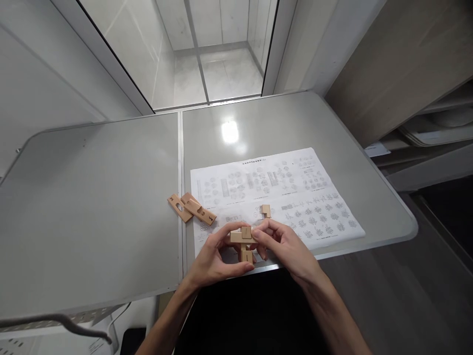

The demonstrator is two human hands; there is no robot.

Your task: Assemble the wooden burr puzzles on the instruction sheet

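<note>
Between my two hands is a small group of fitted wooden puzzle pieces [236, 237], held above the near edge of the printed sheet. My left hand [212, 259] curls around it from the left, thumb at the lower block and fingers at the upper one. From the right, my right hand [286, 246] pinches the upper part between thumb and fingers. Just beyond the fingers, a loose notched wooden piece [265, 210] rests on the sheet. To the left lie flat slotted wooden pieces [199, 212] marked with numbers, partly overlapping each other.
A large white instruction sheet [244, 182] with printed diagrams lies on the grey folding table [111, 207], whose metal seam [181, 148] runs front to back. A glass-panelled door stands behind. Shelves [436, 128] are at the right, and a grey cable [62, 320] hangs at the lower left.
</note>
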